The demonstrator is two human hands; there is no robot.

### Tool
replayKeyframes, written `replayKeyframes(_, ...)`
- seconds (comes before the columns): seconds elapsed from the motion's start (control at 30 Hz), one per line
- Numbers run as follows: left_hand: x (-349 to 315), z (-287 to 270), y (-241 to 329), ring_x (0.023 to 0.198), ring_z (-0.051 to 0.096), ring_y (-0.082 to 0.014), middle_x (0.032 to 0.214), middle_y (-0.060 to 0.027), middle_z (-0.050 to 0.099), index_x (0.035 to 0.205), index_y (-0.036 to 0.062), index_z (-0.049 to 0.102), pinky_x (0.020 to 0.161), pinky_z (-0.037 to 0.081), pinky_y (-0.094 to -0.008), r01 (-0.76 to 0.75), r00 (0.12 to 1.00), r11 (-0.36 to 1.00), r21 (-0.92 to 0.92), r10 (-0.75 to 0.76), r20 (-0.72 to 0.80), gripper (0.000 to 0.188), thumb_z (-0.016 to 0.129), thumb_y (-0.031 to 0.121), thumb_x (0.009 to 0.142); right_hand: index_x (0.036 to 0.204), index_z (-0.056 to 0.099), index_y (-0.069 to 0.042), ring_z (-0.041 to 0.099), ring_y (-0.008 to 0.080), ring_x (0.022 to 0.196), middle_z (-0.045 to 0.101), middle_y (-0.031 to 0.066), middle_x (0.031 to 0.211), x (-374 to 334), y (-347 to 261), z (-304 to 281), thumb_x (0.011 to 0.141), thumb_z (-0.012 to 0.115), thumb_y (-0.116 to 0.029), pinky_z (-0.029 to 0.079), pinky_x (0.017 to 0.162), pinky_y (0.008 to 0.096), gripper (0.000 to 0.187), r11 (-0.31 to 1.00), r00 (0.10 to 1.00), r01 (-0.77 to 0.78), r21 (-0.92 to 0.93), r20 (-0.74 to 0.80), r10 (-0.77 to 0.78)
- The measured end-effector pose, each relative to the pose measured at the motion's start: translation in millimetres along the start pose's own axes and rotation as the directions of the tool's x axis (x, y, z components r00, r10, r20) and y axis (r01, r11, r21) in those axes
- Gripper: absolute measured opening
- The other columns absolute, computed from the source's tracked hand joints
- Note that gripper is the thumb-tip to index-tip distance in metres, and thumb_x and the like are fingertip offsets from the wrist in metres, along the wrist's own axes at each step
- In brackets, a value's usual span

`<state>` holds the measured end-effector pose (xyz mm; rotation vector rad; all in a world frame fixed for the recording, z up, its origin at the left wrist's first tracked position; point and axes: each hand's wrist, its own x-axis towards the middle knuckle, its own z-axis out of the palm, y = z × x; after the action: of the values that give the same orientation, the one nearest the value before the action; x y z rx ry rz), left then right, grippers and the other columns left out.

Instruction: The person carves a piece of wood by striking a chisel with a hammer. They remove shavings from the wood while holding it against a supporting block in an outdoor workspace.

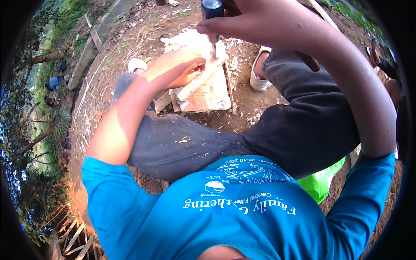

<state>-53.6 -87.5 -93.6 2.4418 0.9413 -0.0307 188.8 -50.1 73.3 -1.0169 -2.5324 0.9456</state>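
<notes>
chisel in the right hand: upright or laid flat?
Upright. The dark-handled metal chisel stands in the right hand, tip down on the pale wooden strip under the left hand.

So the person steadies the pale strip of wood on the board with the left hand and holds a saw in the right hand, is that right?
Not quite: the right hand grips a dark-handled chisel-like tool, not a saw. The head view shows its tip on the wood strip, which the left hand steadies on the board.
</notes>
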Motion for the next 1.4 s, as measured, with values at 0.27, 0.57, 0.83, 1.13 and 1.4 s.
replayKeyframes(0.27,7,-7,-3,0.089,0.064,-0.0307,0.091,-0.0121,0.064,0.097,0.0041,0.061,0.077,0.051,-0.0424,-0.077,0.996,0.982,-0.17,0.083,0.029,0.013,0.068,0.008,0.087,0.102,0.056,0.002,0.059,0.0271,0.076,0.058,0.0138,0.082,-6,-2,1,0.092,0.071,-0.022,0.049,0.072,0.0399,0.03,1.0,1.0,0.024,-0.018,0.001,-0.024)
replayKeyframes(0.57,11,-7,-10,0.084,0.065,-0.027,0.092,-0.0123,0.066,0.099,0.0036,0.059,0.076,0.052,-0.0403,0.009,0.999,0.968,-0.252,0.001,0.038,0.018,0.072,0.008,0.087,0.107,0.058,0.003,0.061,0.0274,0.077,0.061,0.0148,0.084,-11,4,-1,0.091,0.072,-0.022,0.05,0.072,0.0389,0.033,0.998,0.998,0.054,-0.022,-0.012,-0.055)
replayKeyframes(0.83,-1,-12,-27,0.08,0.063,-0.0264,0.088,-0.0128,0.066,0.098,0.0001,0.058,0.074,0.052,-0.0386,0.294,0.948,0.929,-0.226,-0.254,0.191,0.029,0.078,0.015,0.083,0.107,0.059,0.004,0.062,0.0246,0.077,0.063,0.013,0.085,-14,-1,-6,0.093,0.069,-0.022,0.051,0.071,0.0385,0.031,1.0,0.998,0.018,-0.017,0.069,-0.016)
replayKeyframes(1.13,-3,-16,-41,0.077,0.067,-0.0269,0.081,-0.0102,0.067,0.101,0.006,0.066,0.071,0.053,-0.0403,0.259,0.951,0.963,0.072,-0.241,-0.193,0.032,0.076,0.032,0.085,0.108,0.06,0.004,0.061,0.0238,0.077,0.062,0.0123,0.086,-16,-1,-7,0.094,0.069,-0.023,0.051,0.071,0.0374,0.032,1.0,0.998,0.021,-0.015,0.058,-0.02)
replayKeyframes(1.4,4,-6,-29,0.076,0.067,-0.0261,0.081,-0.0123,0.067,0.101,0.004,0.064,0.069,0.053,-0.0393,0.333,0.928,0.922,-0.199,-0.282,0.245,0.038,0.081,0.032,0.082,0.107,0.06,0.004,0.06,0.0241,0.076,0.062,0.0122,0.084,-15,2,-8,0.093,0.069,-0.023,0.05,0.07,0.0372,0.031,0.999,0.996,0.039,-0.019,0.083,-0.037)
